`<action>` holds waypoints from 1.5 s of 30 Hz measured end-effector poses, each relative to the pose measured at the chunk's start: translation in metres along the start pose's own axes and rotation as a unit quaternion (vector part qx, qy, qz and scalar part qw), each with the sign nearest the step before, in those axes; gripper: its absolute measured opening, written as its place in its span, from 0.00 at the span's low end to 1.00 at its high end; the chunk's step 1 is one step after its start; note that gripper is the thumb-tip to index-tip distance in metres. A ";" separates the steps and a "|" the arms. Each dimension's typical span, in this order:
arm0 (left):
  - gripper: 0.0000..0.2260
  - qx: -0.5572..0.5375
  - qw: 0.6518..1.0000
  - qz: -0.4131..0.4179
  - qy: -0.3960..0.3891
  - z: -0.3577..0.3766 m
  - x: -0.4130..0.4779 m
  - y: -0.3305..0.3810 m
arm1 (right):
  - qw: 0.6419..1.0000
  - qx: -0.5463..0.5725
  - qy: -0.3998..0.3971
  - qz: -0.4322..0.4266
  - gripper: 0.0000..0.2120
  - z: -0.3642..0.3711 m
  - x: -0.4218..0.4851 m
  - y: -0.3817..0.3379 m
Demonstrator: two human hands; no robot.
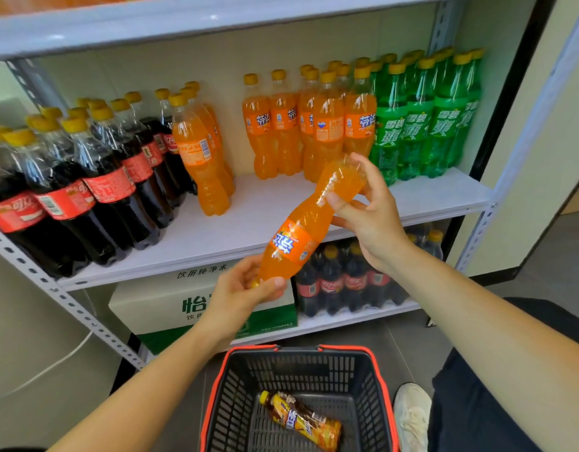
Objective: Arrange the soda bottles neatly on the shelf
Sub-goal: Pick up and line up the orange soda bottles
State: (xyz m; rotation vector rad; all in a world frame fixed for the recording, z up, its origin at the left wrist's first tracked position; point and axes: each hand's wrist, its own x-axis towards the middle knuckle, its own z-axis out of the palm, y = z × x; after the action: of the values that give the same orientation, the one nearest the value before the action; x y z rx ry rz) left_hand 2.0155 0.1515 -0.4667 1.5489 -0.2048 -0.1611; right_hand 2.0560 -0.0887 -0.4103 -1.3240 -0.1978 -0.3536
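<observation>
An orange soda bottle hangs tilted in front of the middle shelf, cap end low at the left, base high at the right. My left hand grips its neck and cap. My right hand holds its base end, thumb across the front. On the shelf stand cola bottles at the left, a short row of orange bottles beside them, a gap, then more orange bottles and green soda bottles at the right.
A black basket with red rim stands on the floor below my arms, with one orange bottle lying in it. The lower shelf holds a water carton and packed cola bottles. A white shoe is right of the basket.
</observation>
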 end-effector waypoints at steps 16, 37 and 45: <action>0.14 -0.079 0.968 0.163 0.174 -0.047 0.043 0.095 | 0.965 -0.214 -0.123 0.085 0.35 0.053 0.018 0.056; 0.46 0.192 0.953 0.202 0.121 -0.125 0.101 0.061 | 0.881 -0.425 -0.210 0.013 0.18 0.157 0.067 0.107; 0.25 0.221 0.942 0.155 0.200 -0.128 0.112 0.026 | 0.870 -0.415 -0.251 0.089 0.26 0.124 0.127 0.079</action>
State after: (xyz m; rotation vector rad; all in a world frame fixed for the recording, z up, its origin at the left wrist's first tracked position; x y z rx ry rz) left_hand 2.1534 0.2501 -0.4388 1.9317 -0.1666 0.4776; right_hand 2.2094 0.0293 -0.4096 -2.2668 -0.3796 0.1070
